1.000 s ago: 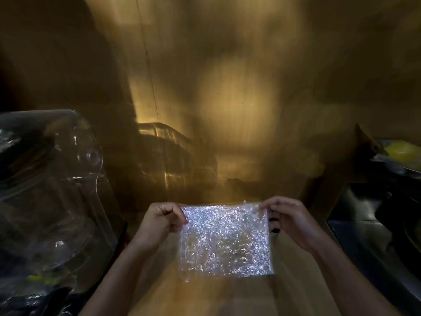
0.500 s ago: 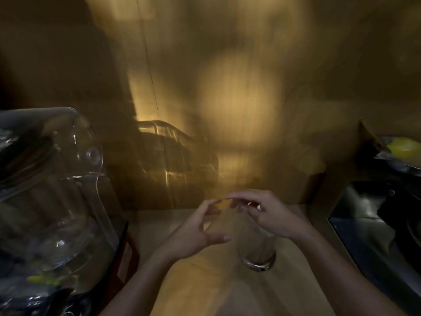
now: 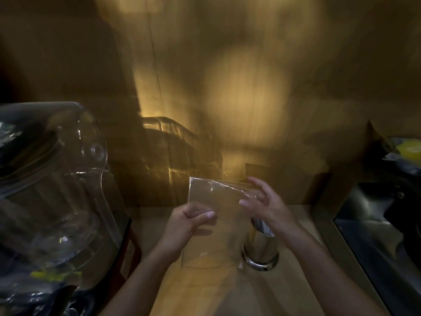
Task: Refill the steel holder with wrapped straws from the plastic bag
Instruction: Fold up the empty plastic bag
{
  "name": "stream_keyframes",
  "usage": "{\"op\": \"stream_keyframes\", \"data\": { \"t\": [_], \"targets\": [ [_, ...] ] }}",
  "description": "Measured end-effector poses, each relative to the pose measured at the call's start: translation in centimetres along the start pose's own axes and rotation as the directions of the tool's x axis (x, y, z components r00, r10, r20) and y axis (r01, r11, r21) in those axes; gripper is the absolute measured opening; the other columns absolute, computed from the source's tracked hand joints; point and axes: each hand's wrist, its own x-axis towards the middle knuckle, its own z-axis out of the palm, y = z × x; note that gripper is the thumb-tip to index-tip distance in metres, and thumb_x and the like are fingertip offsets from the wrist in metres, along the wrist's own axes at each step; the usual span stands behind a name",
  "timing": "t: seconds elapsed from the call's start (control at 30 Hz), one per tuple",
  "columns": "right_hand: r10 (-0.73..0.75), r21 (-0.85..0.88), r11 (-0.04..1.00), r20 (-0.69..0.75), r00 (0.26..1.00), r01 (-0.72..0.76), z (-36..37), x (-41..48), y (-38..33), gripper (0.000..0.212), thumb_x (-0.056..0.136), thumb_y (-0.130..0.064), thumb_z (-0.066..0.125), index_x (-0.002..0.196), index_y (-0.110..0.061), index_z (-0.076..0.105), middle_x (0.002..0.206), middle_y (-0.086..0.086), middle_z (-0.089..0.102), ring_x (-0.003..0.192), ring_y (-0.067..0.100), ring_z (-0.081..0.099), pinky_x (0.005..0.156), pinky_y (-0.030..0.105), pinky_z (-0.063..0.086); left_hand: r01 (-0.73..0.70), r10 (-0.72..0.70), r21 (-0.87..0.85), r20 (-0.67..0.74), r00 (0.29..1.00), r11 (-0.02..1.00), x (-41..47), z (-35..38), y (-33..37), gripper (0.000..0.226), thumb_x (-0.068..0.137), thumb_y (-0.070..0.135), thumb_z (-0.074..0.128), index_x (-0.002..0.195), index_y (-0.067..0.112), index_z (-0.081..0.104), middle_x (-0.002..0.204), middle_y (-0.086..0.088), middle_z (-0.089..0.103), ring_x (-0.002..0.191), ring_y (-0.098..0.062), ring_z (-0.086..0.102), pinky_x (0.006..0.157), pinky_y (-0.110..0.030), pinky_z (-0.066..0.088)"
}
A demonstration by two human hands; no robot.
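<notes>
The clear plastic bag is pinched upright by the left hand. The steel holder stands under the spread, empty right hand.

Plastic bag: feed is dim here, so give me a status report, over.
Left hand pinching plastic bag, looks empty. Right hand open at its top corner. Steel holder upright, partly behind right wrist. Nothing else in the way.

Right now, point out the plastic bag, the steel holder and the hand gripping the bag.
plastic bag (image 3: 214, 197): head view, on its clear upper panel.
steel holder (image 3: 260, 247): head view, on its shiny side wall.
left hand (image 3: 184, 226): head view, on the back of the hand, which pinches the bag's left edge.
</notes>
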Motion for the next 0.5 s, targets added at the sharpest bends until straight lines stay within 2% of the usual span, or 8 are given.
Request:
{"op": "stream_keyframes", "data": {
  "t": [0.03, 0.1, 0.2, 0.3, 0.33, 0.37, 0.43, 0.5],
  "targets": [
    [0.037, 0.046, 0.998, -0.009, 0.999, -0.036, 0.0, -0.1, 0.9, 0.072, 0.062, -0.017, 0.074, 0.128, -0.021, 0.044, 0.107, 0.006, 0.065, 0.088, 0.010, 0.066, 0.072, 0.028, 0.054, 0.026, -0.026, -0.038, -0.008, 1.000, 0.999, -0.2, -0.1, -0.2, 0.016, 0.059, 0.023, 0.076, 0.073, 0.015, 0.072, 0.070, 0.000, 0.073, 0.068, -0.014, 0.069, 0.057, -0.031, 0.058],
    [0.107, 0.068, 0.992, 0.001, 0.994, -0.107, 0.8, 0.3, 3.0, 0.075, 0.054, -0.025, 0.078, 0.124, -0.023, 0.048, 0.097, 0.005, 0.071, 0.083, 0.015, 0.068, 0.066, 0.027, 0.053, 0.083, -0.088, -0.102, -0.047, 0.995, 0.991, -0.1, -0.7, -1.0, 0.018, 0.059, 0.023, 0.076, 0.074, 0.014, 0.073, 0.068, -0.001, 0.073, 0.066, -0.013, 0.068, 0.055, -0.031, 0.057],
    [0.127, 0.040, 0.991, -0.088, 0.988, -0.124, 2.2, 0.6, 5.7, 0.061, 0.062, -0.012, 0.079, 0.116, -0.024, 0.053, 0.076, 0.002, 0.072, 0.067, 0.013, 0.068, 0.056, 0.022, 0.051, 0.179, -0.202, -0.194, -0.108, 0.973, 0.965, -0.3, -1.2, -2.3, 0.019, 0.058, 0.021, 0.078, 0.073, 0.010, 0.074, 0.068, -0.006, 0.073, 0.060, -0.017, 0.068, 0.050, -0.028, 0.055],
    [0.127, 0.058, 0.991, -0.183, 0.975, -0.119, 2.9, 0.4, 7.5, 0.053, 0.069, 0.002, 0.073, 0.114, -0.021, 0.056, 0.077, 0.016, 0.069, 0.072, 0.025, 0.066, 0.072, 0.039, 0.053, 0.208, -0.236, -0.200, -0.128, 0.963, 0.957, -0.7, -1.2, -2.9, 0.011, 0.068, 0.013, 0.074, 0.077, 0.006, 0.073, 0.070, -0.007, 0.075, 0.060, -0.018, 0.070, 0.048, -0.023, 0.052],
    [0.128, 0.052, 0.991, -0.205, 0.970, -0.120, 3.2, 0.4, 8.0, 0.049, 0.070, 0.004, 0.072, 0.109, -0.024, 0.057, 0.079, 0.022, 0.066, 0.074, 0.028, 0.064, 0.073, 0.040, 0.051, 0.215, -0.243, -0.188, -0.142, 0.960, 0.958, -0.8, -1.3, -3.3, 0.012, 0.071, 0.011, 0.073, 0.082, 0.006, 0.071, 0.072, -0.005, 0.076, 0.062, -0.016, 0.070, 0.048, -0.021, 0.051],
    [0.133, 0.038, 0.991, -0.238, 0.962, -0.128, 3.5, 0.3, 8.4, 0.045, 0.072, 0.005, 0.070, 0.101, -0.027, 0.057, 0.079, 0.022, 0.064, 0.071, 0.027, 0.062, 0.069, 0.036, 0.051, 0.230, -0.260, -0.181, -0.167, 0.951, 0.956, -0.9, -1.5, -3.8, 0.014, 0.073, 0.010, 0.072, 0.087, 0.008, 0.069, 0.075, -0.004, 0.076, 0.064, -0.016, 0.070, 0.048, -0.022, 0.050],
    [0.155, 0.012, 0.987, -0.307, 0.939, -0.159, 4.0, 0.2, 9.2, 0.037, 0.074, 0.007, 0.067, 0.087, -0.025, 0.054, 0.072, 0.013, 0.060, 0.057, 0.015, 0.057, 0.049, 0.022, 0.047, 0.307, -0.336, -0.152, -0.243, 0.910, 0.940, -1.3, -2.1, -5.0, 0.026, 0.074, 0.008, 0.072, 0.096, 0.012, 0.059, 0.082, -0.006, 0.072, 0.068, -0.020, 0.066, 0.051, -0.028, 0.051],
    [0.190, 0.015, 0.980, -0.337, 0.922, -0.197, 4.5, 0.2, 10.3, 0.031, 0.076, 0.010, 0.063, 0.081, -0.018, 0.051, 0.067, 0.007, 0.056, 0.052, 0.013, 0.051, 0.042, 0.020, 0.039, 0.389, -0.416, -0.148, -0.292, 0.861, 0.909, -1.7, -2.9, -6.4, 0.034, 0.076, 0.002, 0.067, 0.100, 0.014, 0.047, 0.080, -0.009, 0.067, 0.065, -0.019, 0.063, 0.052, -0.035, 0.055]
  ]
}}
